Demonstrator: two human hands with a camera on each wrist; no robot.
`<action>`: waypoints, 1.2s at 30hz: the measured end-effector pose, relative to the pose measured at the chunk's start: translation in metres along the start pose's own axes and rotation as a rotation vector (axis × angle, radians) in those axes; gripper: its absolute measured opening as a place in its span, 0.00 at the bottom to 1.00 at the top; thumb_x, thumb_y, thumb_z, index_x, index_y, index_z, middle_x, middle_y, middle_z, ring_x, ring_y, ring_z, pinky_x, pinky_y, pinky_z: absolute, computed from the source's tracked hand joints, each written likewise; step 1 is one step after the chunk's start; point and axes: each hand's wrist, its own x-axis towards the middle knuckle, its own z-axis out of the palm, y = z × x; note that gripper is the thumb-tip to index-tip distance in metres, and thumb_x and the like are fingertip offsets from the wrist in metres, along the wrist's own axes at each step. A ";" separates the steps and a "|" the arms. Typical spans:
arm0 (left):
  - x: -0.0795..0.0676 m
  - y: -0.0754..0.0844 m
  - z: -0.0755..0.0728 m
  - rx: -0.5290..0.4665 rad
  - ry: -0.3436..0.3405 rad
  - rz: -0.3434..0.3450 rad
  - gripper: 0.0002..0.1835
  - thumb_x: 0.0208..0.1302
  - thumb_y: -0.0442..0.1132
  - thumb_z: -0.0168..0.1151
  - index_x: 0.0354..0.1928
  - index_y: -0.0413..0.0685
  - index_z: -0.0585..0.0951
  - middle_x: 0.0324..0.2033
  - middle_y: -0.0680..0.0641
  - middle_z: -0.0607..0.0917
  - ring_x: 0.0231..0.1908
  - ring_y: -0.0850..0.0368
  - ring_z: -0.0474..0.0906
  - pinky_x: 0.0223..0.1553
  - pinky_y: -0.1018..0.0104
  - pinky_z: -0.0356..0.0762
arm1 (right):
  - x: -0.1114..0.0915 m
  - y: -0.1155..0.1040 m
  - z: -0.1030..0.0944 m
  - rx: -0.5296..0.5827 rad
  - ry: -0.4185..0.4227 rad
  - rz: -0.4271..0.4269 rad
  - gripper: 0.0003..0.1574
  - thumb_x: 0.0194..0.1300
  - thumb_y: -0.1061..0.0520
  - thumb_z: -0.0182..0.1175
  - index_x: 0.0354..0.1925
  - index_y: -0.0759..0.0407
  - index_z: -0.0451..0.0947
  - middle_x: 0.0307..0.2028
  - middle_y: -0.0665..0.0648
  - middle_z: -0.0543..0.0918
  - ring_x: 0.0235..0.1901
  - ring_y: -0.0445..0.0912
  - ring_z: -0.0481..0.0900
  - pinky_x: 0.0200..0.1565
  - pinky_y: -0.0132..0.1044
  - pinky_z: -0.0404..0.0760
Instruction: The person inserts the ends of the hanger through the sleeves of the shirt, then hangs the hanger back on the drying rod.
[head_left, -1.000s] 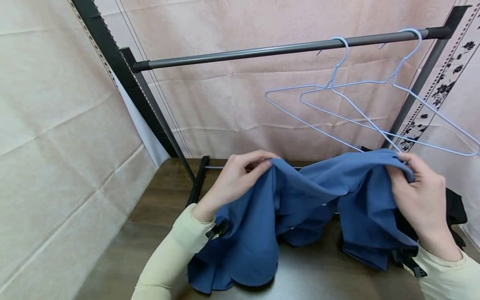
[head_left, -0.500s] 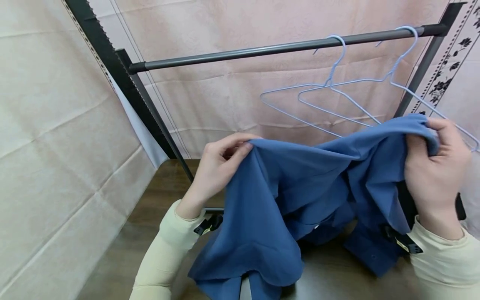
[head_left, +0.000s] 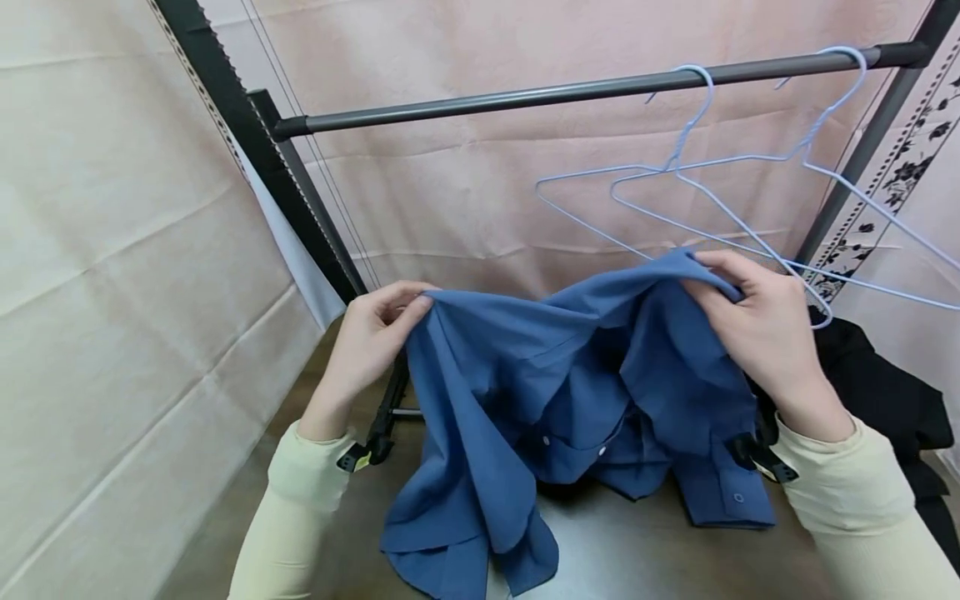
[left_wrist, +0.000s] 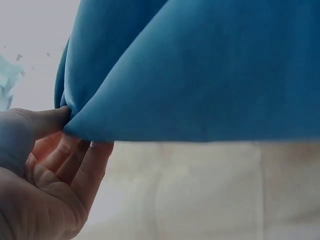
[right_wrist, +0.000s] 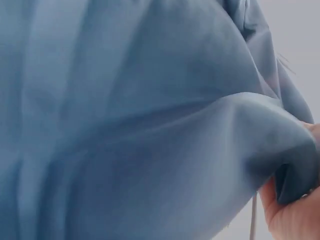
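Observation:
A blue button-up shirt (head_left: pixel 517 358) is stretched between both hands, its lower folds and a buttoned cuff (head_left: pixel 731 492) hanging over the table. At the shirt's upper left corner my left hand (head_left: pixel 378 333) pinches the cloth between thumb and fingers; the left wrist view shows the same hand (left_wrist: pixel 55 175) at the fabric's edge. My right hand (head_left: pixel 772 333) grips a bunched fold at the upper right, just in front of the hangers. In the right wrist view the blue fabric (right_wrist: pixel 150 150) covers most of the picture, with part of the right hand (right_wrist: pixel 295 215) at the edge.
Two light-blue wire hangers (head_left: pixel 678 158) hang from a dark metal rail (head_left: pixel 480 104) behind the shirt. Black clothing (head_left: pixel 877 383) lies at the right. The brown wooden table (head_left: pixel 607 542) is below, and pale cloth (head_left: pixel 135 292) covers the walls.
The hands have spread apart and the shirt is now stretched wider. My left hand has moved left; my right hand rose to the right, then came back left.

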 end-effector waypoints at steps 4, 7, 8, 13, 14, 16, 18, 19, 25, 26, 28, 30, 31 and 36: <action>0.001 -0.022 -0.015 -0.011 -0.008 -0.100 0.12 0.74 0.45 0.62 0.51 0.47 0.86 0.37 0.46 0.89 0.25 0.57 0.80 0.27 0.66 0.79 | 0.005 0.005 0.015 -0.053 -0.130 -0.015 0.12 0.63 0.56 0.72 0.47 0.54 0.89 0.35 0.52 0.89 0.22 0.31 0.72 0.29 0.25 0.66; 0.002 -0.039 -0.025 -0.021 -0.020 -0.185 0.15 0.73 0.46 0.63 0.51 0.43 0.86 0.40 0.42 0.89 0.32 0.58 0.84 0.33 0.62 0.84 | 0.011 0.008 0.027 -0.063 -0.248 0.003 0.12 0.64 0.53 0.72 0.45 0.55 0.89 0.34 0.55 0.89 0.23 0.35 0.73 0.28 0.27 0.67; 0.002 -0.044 -0.028 -0.018 -0.027 -0.208 0.16 0.72 0.46 0.63 0.51 0.42 0.86 0.41 0.41 0.88 0.33 0.58 0.84 0.34 0.61 0.84 | 0.014 0.010 0.031 -0.064 -0.283 0.008 0.12 0.64 0.52 0.71 0.45 0.55 0.90 0.34 0.55 0.89 0.22 0.37 0.72 0.27 0.28 0.67; 0.002 -0.075 -0.038 -0.017 -0.082 -0.295 0.19 0.73 0.46 0.63 0.52 0.37 0.84 0.45 0.36 0.87 0.34 0.59 0.84 0.36 0.59 0.85 | 0.023 0.021 0.055 -0.037 -0.429 0.056 0.15 0.68 0.47 0.68 0.45 0.55 0.89 0.34 0.54 0.88 0.23 0.44 0.74 0.29 0.33 0.71; 0.001 -0.081 -0.039 -0.019 -0.093 -0.312 0.19 0.73 0.46 0.62 0.53 0.36 0.84 0.46 0.36 0.87 0.34 0.59 0.84 0.36 0.58 0.85 | 0.024 0.024 0.060 -0.031 -0.449 0.065 0.16 0.68 0.46 0.67 0.45 0.56 0.89 0.35 0.55 0.88 0.26 0.45 0.76 0.31 0.35 0.72; -0.001 -0.093 -0.041 -0.021 -0.107 -0.349 0.19 0.73 0.46 0.62 0.53 0.35 0.84 0.46 0.35 0.86 0.34 0.58 0.85 0.38 0.56 0.86 | 0.027 0.029 0.072 -0.011 -0.497 0.089 0.18 0.69 0.45 0.66 0.46 0.57 0.89 0.37 0.56 0.88 0.31 0.46 0.79 0.35 0.39 0.75; -0.005 -0.106 -0.043 -0.011 -0.118 -0.383 0.19 0.74 0.46 0.61 0.53 0.35 0.83 0.45 0.35 0.87 0.33 0.57 0.85 0.37 0.57 0.86 | 0.029 0.032 0.085 0.009 -0.535 0.097 0.19 0.70 0.44 0.65 0.47 0.57 0.88 0.40 0.57 0.88 0.34 0.46 0.81 0.38 0.43 0.76; -0.007 -0.112 -0.044 -0.009 -0.122 -0.404 0.20 0.74 0.46 0.60 0.54 0.35 0.83 0.44 0.35 0.87 0.33 0.57 0.85 0.37 0.57 0.86 | 0.030 0.032 0.092 0.018 -0.557 0.091 0.19 0.70 0.44 0.64 0.47 0.57 0.88 0.39 0.57 0.88 0.33 0.47 0.80 0.37 0.43 0.75; -0.018 -0.148 -0.044 0.027 -0.170 -0.507 0.19 0.76 0.43 0.58 0.55 0.32 0.81 0.42 0.35 0.86 0.31 0.54 0.86 0.38 0.55 0.86 | 0.033 0.036 0.136 0.047 -0.658 0.007 0.17 0.74 0.46 0.61 0.30 0.55 0.81 0.16 0.51 0.67 0.17 0.47 0.63 0.25 0.40 0.63; -0.021 -0.154 -0.043 0.038 -0.182 -0.517 0.19 0.76 0.42 0.58 0.56 0.31 0.81 0.42 0.35 0.86 0.31 0.54 0.86 0.38 0.54 0.86 | 0.032 0.037 0.143 0.041 -0.671 -0.001 0.19 0.74 0.47 0.60 0.28 0.55 0.78 0.15 0.51 0.63 0.16 0.47 0.61 0.25 0.40 0.62; -0.025 -0.164 -0.039 0.075 -0.194 -0.539 0.19 0.76 0.42 0.58 0.55 0.31 0.82 0.42 0.35 0.87 0.31 0.53 0.86 0.37 0.53 0.86 | 0.029 0.039 0.156 0.022 -0.701 -0.013 0.19 0.74 0.48 0.61 0.27 0.56 0.77 0.17 0.53 0.68 0.17 0.47 0.66 0.26 0.40 0.67; -0.030 -0.172 -0.035 0.121 -0.208 -0.554 0.18 0.75 0.42 0.59 0.53 0.33 0.83 0.41 0.36 0.87 0.32 0.50 0.86 0.35 0.54 0.86 | 0.025 0.042 0.166 0.002 -0.744 -0.014 0.16 0.74 0.49 0.61 0.34 0.59 0.82 0.23 0.55 0.78 0.22 0.48 0.74 0.30 0.42 0.74; -0.033 -0.175 -0.033 0.144 -0.216 -0.555 0.17 0.75 0.42 0.60 0.53 0.34 0.84 0.41 0.37 0.87 0.33 0.48 0.87 0.35 0.54 0.86 | 0.023 0.043 0.170 -0.011 -0.766 -0.010 0.15 0.74 0.49 0.61 0.40 0.59 0.84 0.28 0.57 0.83 0.26 0.49 0.79 0.34 0.43 0.78; -0.038 -0.175 -0.029 0.246 -0.226 -0.508 0.15 0.74 0.43 0.61 0.51 0.38 0.85 0.39 0.39 0.88 0.34 0.39 0.85 0.31 0.57 0.84 | 0.013 0.051 0.177 -0.017 -0.838 0.046 0.25 0.74 0.48 0.60 0.60 0.62 0.80 0.52 0.62 0.85 0.50 0.55 0.83 0.52 0.50 0.80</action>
